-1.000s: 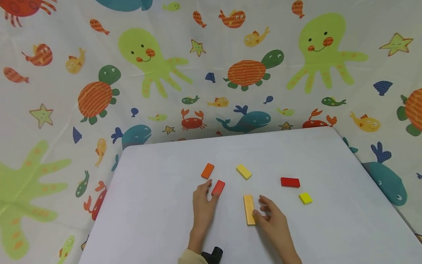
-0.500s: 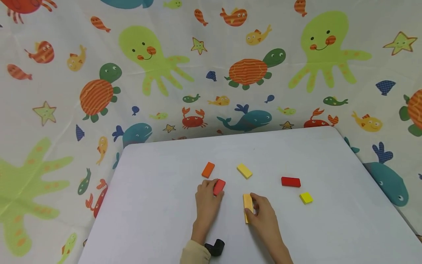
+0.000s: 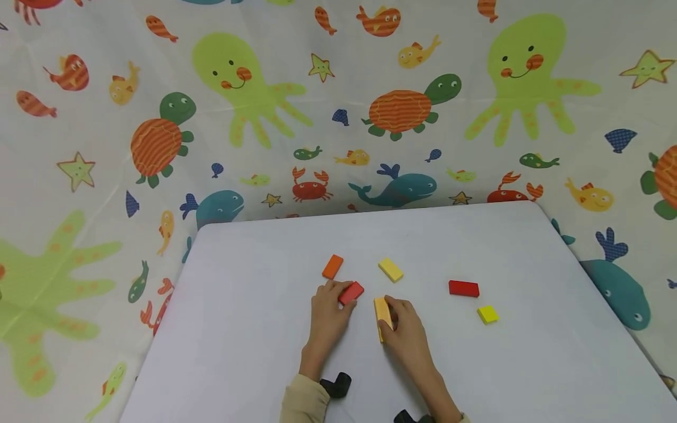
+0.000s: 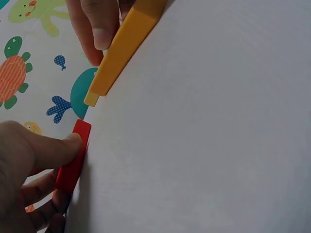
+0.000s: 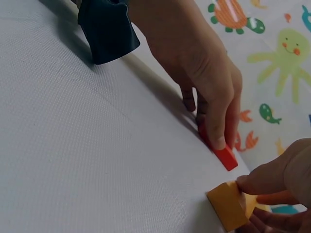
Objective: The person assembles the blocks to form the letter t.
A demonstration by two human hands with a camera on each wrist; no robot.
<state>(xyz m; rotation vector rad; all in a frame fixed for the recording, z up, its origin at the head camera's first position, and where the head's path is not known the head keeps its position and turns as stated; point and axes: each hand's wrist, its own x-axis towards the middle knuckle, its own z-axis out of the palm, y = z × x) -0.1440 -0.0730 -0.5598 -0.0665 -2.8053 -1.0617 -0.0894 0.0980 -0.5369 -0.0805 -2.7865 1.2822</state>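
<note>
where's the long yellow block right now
In the head view, the long yellow block is low, slightly right of centre, pinched in the right hand, just right of the red block in the left hand.

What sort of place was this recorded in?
Perhaps a play corner or makeshift recording spot: a white table, a sea-creature-print cloth behind it, and small colored blocks.

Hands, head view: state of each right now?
Left hand: closed, holding one red block between thumb and fingers.
Right hand: closed, holding the long yellow-orange block between thumb and fingers.
</note>
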